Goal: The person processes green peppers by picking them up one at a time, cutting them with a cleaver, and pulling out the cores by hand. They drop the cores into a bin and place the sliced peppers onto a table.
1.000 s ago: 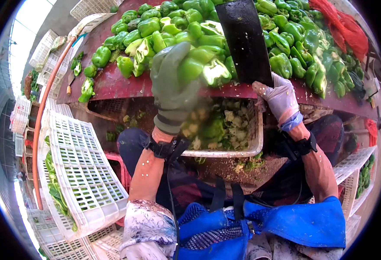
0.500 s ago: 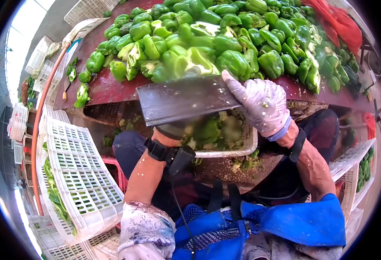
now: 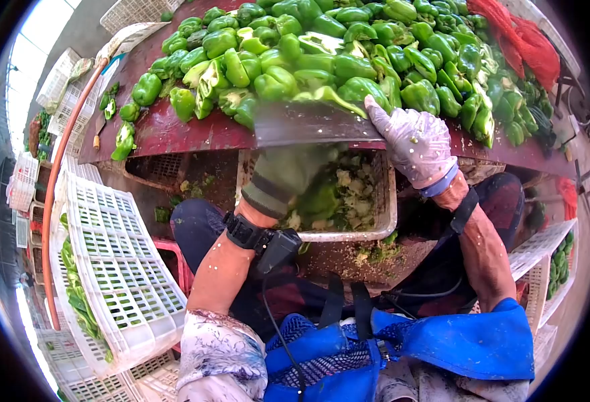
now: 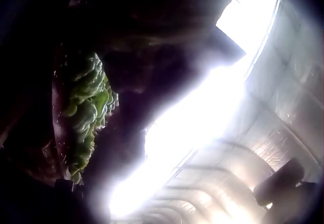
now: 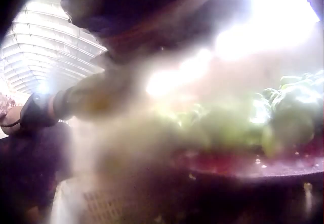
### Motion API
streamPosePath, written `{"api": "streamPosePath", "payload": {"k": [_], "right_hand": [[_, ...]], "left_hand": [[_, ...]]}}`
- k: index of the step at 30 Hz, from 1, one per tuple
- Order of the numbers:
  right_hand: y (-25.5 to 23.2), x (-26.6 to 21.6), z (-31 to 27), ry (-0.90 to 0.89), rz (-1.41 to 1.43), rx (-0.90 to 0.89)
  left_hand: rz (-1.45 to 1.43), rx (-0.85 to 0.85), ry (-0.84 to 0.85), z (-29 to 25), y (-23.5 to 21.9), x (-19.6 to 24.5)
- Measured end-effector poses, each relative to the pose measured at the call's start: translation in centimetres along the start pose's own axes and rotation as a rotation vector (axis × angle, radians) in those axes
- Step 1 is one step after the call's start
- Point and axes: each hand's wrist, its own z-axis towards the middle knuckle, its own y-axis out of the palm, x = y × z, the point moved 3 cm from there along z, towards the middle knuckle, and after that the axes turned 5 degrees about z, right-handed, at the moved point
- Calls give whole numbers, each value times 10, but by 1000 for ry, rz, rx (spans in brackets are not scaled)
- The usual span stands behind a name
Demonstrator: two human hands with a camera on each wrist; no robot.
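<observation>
My right hand (image 3: pixel 419 144), in a thin whitish glove, grips a broad dark-bladed cleaver (image 3: pixel 315 128) at its right end; the fist hides the handle. The blade lies crosswise over the near table edge, blurred. Below it is my left hand (image 3: pixel 281 175) in a grey-green glove, over the white-rimmed crate (image 3: pixel 348 236) of pepper scraps. Blur and the blade conceal its fingers, and I cannot tell whether it holds anything. Green bell peppers (image 3: pixel 348 67), some cut open, are heaped just beyond the blade. In the left wrist view, peppers (image 4: pixel 93 107) show beside dark shapes.
The red table (image 3: pixel 174 137) bears the heap, with a red mesh bag (image 3: pixel 533 47) at its far right. A white slatted crate (image 3: pixel 117 254) leans at my left, and more crates (image 3: pixel 536 258) stand at the right. An orange hose (image 3: pixel 64 181) runs along the left.
The cleaver has swung from upright to crosswise, then shifted slightly rightward and away from me. My left hand has come back from the pepper heap to over the scrap crate.
</observation>
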Motion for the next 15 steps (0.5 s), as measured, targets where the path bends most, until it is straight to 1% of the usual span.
{"api": "streamPosePath", "payload": {"k": [2,3,4,5,6,8,9,10,11,12,13,14,15], "right_hand": [[3,6,0,5,14,9],[8,14,5,145,55,-10],[16,28,1,238,81,38],[26,45,-2,334,124,15],[35,59,-6,432,169,-6],[36,71,-8,590,346,86],[45,76,-9,713,680,5],[49,78,-6,876,979,-52],[50,77,-6,1012,1134,-120],[50,75,-5,1147,1287,-189],[52,76,-4,1246,1463,-155],[59,89,-7,1265,1531,-153],[75,112,-7,1059,1135,-14]], "left_hand": [[54,-172,-3,1,-6,5],[53,-212,2,4,-9,7],[51,-251,7,6,-9,9],[25,-239,10,8,-5,13],[59,-204,38,10,-5,15],[128,-130,92,12,-5,19],[258,16,160,11,-7,19],[390,164,223,10,-6,21],[439,104,252,10,1,24],[471,131,252,8,8,24],[504,153,256,7,14,24],[537,174,263,7,18,24],[741,177,300,7,13,26]]}}
